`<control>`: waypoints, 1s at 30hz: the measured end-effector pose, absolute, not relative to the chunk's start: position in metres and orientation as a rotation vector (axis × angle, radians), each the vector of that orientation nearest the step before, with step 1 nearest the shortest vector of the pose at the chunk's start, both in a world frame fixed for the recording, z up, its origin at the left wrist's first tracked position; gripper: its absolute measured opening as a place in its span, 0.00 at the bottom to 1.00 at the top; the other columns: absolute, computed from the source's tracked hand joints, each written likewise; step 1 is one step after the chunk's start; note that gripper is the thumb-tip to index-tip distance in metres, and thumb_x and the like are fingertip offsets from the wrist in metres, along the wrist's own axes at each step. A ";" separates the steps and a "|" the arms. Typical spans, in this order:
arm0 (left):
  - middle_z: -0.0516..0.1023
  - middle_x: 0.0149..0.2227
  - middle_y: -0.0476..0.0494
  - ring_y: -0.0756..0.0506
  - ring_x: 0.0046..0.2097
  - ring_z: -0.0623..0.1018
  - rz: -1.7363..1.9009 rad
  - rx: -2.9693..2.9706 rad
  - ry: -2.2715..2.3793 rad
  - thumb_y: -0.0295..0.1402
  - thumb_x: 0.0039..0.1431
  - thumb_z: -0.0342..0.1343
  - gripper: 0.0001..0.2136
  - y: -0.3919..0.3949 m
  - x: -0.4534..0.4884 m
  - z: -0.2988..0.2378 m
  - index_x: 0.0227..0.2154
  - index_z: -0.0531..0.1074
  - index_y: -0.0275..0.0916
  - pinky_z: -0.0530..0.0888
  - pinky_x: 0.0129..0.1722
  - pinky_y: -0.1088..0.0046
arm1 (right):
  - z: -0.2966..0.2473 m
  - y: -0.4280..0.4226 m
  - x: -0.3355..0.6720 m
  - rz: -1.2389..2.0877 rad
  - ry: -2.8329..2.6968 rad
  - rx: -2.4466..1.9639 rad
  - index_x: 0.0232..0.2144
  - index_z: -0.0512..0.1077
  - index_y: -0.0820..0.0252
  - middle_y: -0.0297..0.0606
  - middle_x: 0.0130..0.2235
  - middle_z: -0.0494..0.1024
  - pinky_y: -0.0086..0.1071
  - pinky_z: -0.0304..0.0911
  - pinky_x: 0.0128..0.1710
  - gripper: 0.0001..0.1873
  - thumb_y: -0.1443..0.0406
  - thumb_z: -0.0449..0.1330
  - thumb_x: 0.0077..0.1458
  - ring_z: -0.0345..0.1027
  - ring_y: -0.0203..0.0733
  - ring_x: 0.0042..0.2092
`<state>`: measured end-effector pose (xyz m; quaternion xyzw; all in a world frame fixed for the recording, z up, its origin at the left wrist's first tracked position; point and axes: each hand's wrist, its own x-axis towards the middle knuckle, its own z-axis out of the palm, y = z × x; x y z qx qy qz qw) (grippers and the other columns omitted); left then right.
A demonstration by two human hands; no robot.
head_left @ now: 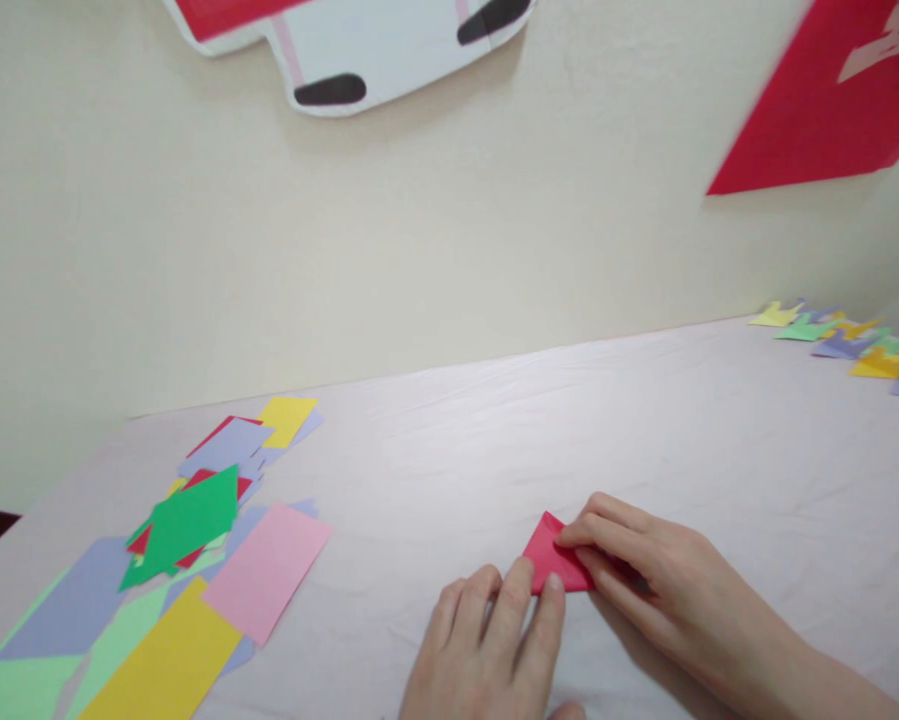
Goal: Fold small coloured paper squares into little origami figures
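Note:
A small red paper [545, 556], folded into a triangle, lies on the light cloth with its point facing away from me. My left hand [486, 630] rests palm down with its fingers apart, the fingertips touching the triangle's lower left edge. From the other side my right hand [651, 570] pinches the paper's right side between thumb and fingers. That right corner is hidden beneath the fingers.
Loose coloured paper sheets, among them a green sheet [194, 520], a pink sheet [269, 572] and a yellow sheet [168, 655], overlap at left. Several folded paper shapes [843, 343] stand at far right. Behind the cloth-covered table [389, 450] rises a wall [449, 220] with decorations.

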<state>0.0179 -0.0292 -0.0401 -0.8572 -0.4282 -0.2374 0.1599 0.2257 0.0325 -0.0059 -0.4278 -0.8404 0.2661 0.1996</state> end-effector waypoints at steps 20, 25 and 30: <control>0.76 0.50 0.44 0.41 0.43 0.70 -0.507 -2.453 -1.204 0.49 0.65 0.46 0.23 -0.030 0.018 -0.038 0.55 0.70 0.41 0.66 0.42 0.63 | -0.005 0.032 0.223 0.782 -2.337 -1.222 0.36 0.71 0.57 0.36 0.33 0.71 0.31 0.64 0.33 0.12 0.71 0.48 0.61 0.69 0.38 0.33; 0.75 0.50 0.45 0.41 0.43 0.70 -0.542 -2.441 -1.229 0.50 0.61 0.50 0.22 -0.030 0.019 -0.039 0.52 0.71 0.44 0.66 0.42 0.63 | -0.004 0.031 0.223 0.772 -2.323 -1.247 0.36 0.71 0.57 0.36 0.33 0.71 0.30 0.63 0.32 0.13 0.72 0.47 0.60 0.68 0.37 0.32; 0.75 0.51 0.42 0.41 0.43 0.71 -0.458 -2.464 -1.228 0.51 0.59 0.53 0.23 -0.030 0.019 -0.036 0.53 0.70 0.44 0.67 0.43 0.63 | -0.001 0.030 0.220 0.722 -2.316 -1.236 0.35 0.70 0.58 0.36 0.32 0.72 0.30 0.64 0.31 0.12 0.73 0.48 0.59 0.69 0.38 0.32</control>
